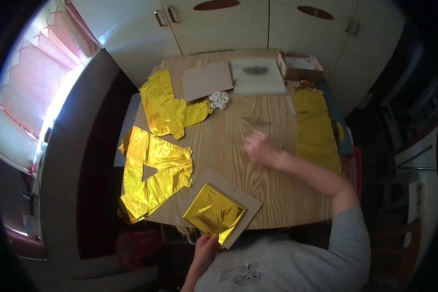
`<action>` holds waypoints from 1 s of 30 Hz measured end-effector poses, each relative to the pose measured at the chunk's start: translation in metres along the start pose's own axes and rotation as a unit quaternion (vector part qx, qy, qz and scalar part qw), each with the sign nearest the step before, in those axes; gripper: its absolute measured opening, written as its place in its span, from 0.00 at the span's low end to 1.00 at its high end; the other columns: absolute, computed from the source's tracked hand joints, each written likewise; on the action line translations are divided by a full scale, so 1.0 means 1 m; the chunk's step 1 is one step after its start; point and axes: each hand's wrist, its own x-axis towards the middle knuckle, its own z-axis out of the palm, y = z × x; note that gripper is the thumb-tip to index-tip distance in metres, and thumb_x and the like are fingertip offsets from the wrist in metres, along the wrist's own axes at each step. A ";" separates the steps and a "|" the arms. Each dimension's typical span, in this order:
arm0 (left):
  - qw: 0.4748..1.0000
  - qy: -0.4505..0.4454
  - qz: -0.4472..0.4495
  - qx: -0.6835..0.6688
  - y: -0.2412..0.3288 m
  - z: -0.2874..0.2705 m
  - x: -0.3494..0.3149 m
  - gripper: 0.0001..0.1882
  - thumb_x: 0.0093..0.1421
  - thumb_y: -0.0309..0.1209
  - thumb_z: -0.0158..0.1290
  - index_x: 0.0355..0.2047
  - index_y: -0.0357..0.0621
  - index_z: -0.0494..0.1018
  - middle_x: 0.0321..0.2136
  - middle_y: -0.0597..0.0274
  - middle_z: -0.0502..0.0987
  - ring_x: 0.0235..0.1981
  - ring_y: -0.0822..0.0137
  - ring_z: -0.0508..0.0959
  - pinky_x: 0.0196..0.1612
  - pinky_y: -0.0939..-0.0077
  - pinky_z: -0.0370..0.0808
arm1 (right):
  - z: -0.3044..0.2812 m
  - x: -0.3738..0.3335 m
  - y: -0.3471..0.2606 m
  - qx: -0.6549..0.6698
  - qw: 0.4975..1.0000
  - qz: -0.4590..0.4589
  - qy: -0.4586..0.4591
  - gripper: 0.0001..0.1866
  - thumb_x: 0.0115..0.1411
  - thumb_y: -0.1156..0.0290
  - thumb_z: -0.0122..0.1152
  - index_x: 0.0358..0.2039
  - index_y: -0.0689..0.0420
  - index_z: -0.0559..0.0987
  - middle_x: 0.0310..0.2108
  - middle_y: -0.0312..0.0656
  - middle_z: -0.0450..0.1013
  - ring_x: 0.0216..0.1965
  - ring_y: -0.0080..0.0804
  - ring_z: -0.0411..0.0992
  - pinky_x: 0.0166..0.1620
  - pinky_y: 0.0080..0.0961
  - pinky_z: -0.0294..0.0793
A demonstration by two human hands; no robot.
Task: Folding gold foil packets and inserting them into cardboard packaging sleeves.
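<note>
At the table's near edge, my left hand [207, 248] is closed on the lower corner of a folded gold foil balloon [215, 207]. The balloon lies over a square grey-brown cardboard sheet [248, 200], which juts slightly past the edge. My right hand [264, 148] is over the middle of the table with its fingers curled together; what they hold, if anything, cannot be made out. Just beyond those fingers is a faint dark print [256, 121], seemingly on a clear plastic bag whose outline is hard to see.
Flat gold foil balloons lie on the left, one with a triangular hole [173, 158] and another behind it [163, 109]. More gold foil [316, 129] lies right. Far back are cardboard sheets [207, 80], white rings [219, 100], a clear bag stack [259, 82] and an open box [301, 72].
</note>
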 end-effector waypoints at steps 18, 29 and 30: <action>0.982 0.019 0.184 -0.030 0.022 0.007 -0.008 0.08 0.66 0.26 0.49 0.43 0.37 0.71 0.37 0.60 0.78 0.32 0.72 0.79 0.32 0.76 0.78 | -0.003 -0.067 -0.064 0.053 0.992 0.109 0.020 0.28 0.58 0.55 0.60 0.51 0.64 0.74 0.55 0.50 0.69 0.60 0.45 0.65 0.62 0.39 0.63; 0.975 0.080 0.205 -0.004 0.013 0.020 0.002 0.07 0.67 0.28 0.49 0.41 0.37 0.71 0.37 0.61 0.78 0.32 0.74 0.78 0.32 0.80 0.80 | 0.009 -0.080 -0.095 0.131 0.981 0.121 0.081 0.28 0.56 0.58 0.63 0.53 0.62 0.74 0.55 0.46 0.70 0.57 0.40 0.67 0.59 0.38 0.65; 0.976 0.084 0.203 -0.001 0.013 0.020 0.001 0.07 0.67 0.28 0.49 0.42 0.37 0.71 0.37 0.60 0.78 0.33 0.74 0.79 0.32 0.79 0.80 | 0.008 -0.079 -0.095 0.131 0.980 0.121 0.093 0.26 0.55 0.59 0.63 0.51 0.61 0.75 0.53 0.45 0.71 0.56 0.39 0.68 0.58 0.37 0.66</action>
